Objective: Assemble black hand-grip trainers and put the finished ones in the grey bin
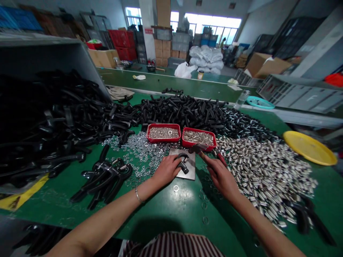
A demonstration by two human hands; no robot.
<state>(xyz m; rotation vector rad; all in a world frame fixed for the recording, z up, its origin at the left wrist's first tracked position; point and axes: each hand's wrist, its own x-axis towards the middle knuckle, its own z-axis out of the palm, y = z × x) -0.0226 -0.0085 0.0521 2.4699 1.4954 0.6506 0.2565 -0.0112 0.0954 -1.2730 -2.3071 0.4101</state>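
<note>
A curved black piece with a glossy finish (183, 168) sits on a square plate of bare grey metal (190, 172), pinned there by the left hand (167, 169), whose fingers are closed on its near side from nine o'clock. At one o'clock, the right hand (223, 178) grips the handle of a small dark-headed hammer (197, 147), the head hanging just beside the piece. To strike well, I would seat the piece firmly on the plate, draw the left fingertips back from the line of the blow, and tap squarely and lightly so the finish stays unmarked. A thin silvery metal ring (176, 188) lies at seven o'clock, near the plate. Two shallow red plastic trays of tiny metal parts stand beyond, one at eleven (150, 138), one at one (213, 144). Heaped shiny silver cylinders (264, 175) spread at three. Farther out, at two, a grey plastic crate (297, 93) bears a pale "F"; the red sign (148, 31) on the pillar at eleven is too small to read, and I can make out no brand.
</note>
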